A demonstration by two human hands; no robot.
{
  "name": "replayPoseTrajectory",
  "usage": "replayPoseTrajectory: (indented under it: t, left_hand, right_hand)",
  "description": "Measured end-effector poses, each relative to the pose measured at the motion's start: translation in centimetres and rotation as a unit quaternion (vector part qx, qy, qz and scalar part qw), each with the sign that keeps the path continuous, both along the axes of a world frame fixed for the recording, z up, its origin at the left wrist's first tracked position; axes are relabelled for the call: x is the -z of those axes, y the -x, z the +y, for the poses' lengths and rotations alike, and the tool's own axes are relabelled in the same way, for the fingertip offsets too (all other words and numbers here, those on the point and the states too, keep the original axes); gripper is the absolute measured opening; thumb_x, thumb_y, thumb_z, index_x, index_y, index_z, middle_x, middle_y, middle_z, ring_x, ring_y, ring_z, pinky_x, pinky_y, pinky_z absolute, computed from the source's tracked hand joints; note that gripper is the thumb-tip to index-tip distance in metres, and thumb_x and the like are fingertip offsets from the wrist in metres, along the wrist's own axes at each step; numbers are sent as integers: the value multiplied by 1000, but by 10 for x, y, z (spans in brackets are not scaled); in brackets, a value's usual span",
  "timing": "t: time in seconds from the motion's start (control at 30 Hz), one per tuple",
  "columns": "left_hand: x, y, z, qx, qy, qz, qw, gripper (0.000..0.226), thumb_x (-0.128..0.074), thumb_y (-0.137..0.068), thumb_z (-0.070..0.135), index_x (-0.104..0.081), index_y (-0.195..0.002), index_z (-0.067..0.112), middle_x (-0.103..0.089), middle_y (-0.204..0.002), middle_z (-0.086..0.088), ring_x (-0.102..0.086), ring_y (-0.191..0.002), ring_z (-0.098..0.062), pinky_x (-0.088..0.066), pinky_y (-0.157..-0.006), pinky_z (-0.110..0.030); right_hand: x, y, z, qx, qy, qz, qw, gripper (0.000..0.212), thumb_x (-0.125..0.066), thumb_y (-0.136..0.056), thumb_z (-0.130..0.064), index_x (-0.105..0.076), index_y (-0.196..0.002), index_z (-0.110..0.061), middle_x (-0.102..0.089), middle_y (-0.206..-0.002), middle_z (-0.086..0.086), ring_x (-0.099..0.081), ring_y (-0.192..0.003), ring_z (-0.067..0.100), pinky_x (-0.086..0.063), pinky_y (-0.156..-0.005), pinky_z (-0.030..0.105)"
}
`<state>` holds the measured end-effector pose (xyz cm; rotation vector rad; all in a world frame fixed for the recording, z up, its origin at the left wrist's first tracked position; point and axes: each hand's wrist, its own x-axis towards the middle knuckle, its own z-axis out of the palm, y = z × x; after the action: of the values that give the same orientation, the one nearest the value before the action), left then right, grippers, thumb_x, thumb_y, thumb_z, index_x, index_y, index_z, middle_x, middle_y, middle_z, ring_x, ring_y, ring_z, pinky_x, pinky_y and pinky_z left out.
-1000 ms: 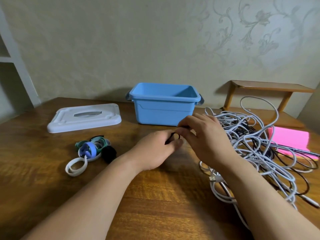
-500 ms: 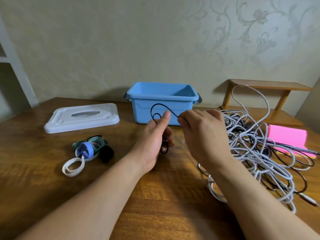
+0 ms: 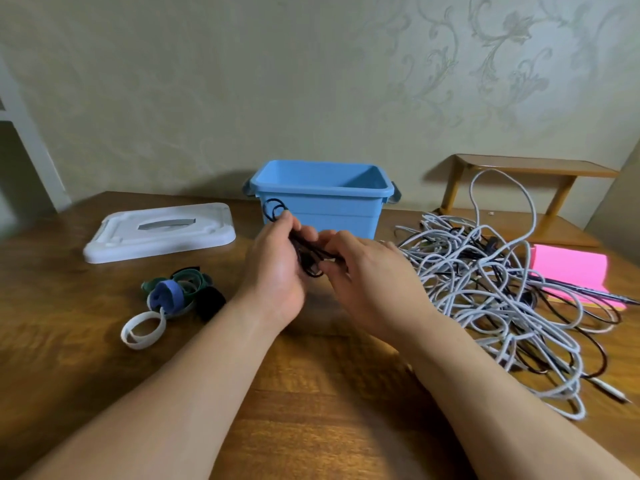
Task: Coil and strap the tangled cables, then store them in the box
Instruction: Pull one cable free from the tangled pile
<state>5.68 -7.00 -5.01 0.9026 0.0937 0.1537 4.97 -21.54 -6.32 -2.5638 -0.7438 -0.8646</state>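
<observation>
A thin black cable (image 3: 307,255) is looped in several turns between my hands, just in front of the open blue box (image 3: 322,208). My left hand (image 3: 277,268) grips the loops, with one loop sticking up above its thumb. Fingers of my right hand (image 3: 367,275) pinch the same cable at the bundle's right side. A big tangle of white and black cables (image 3: 498,289) lies on the table to the right. Rolled straps (image 3: 171,299) in green, blue, black and white lie to the left.
The box's white lid (image 3: 159,232) lies flat at the back left of the wooden table (image 3: 311,410). A pink notepad (image 3: 571,271) with a pen on it sits at the right, and a small wooden shelf (image 3: 526,168) stands behind the tangle.
My hands lifted the black cable off the table and wound it into more loops; the left hand now holds a thicker bundle, and the right hand has come in closer to it.
</observation>
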Motion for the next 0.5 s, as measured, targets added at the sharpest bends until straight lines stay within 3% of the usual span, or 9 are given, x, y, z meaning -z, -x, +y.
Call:
replayPoseTrajectory:
  t: [0.1, 0.17, 0.23, 0.4, 0.5]
  left_hand:
    - [-12, 0, 12, -28, 70, -15, 997, 33, -44, -115, 32, -46, -86, 18, -36, -65, 1, -44, -53, -17, -57, -59, -32]
    - [-14, 0, 23, -53, 34, -10, 998, 33, -45, -115, 32, -48, -84, 19, -32, -66, 3, -30, -52, -12, -33, -46, -25]
    - [-11, 2, 28, -67, -36, -12, 997, 32, -47, -114, 31, -50, -86, 18, -35, -65, 3, -26, -53, -12, -22, -48, -27]
    - [-12, 2, 34, -86, -164, -29, 982, 32, -44, -115, 31, -50, -87, 18, -42, -63, 4, -30, -49, -11, -22, -44, -27]
    - [-5, 3, 31, -31, -288, -50, 956, 29, -45, -114, 38, -49, -96, 17, -44, -69, 3, -31, -52, -11, -23, -46, -29]
  right_hand:
    - [-1, -6, -12, 44, 7, 27, 999, 18, -60, -102, -43, -59, -102, -24, -71, -98, -5, -66, -95, 27, -43, -85, 43]
    - [-1, -10, -24, 59, 13, 43, 997, 20, -59, -103, -46, -61, -98, -27, -69, -96, -8, -64, -94, 24, -41, -90, 42]
    - [-1, -12, -33, 69, 24, 33, 997, 18, -63, -101, -46, -65, -97, -29, -67, -95, -10, -62, -95, 20, -39, -93, 41]
    - [-6, -16, -44, 135, 13, 6, 991, 7, -68, -97, -35, -70, -102, -32, -67, -99, -10, -62, -102, 23, -34, -98, 42]
    - [-6, -18, -45, 144, -6, -21, 989, 11, -71, -96, -32, -78, -104, -30, -69, -97, -7, -64, -98, 25, -37, -99, 45]
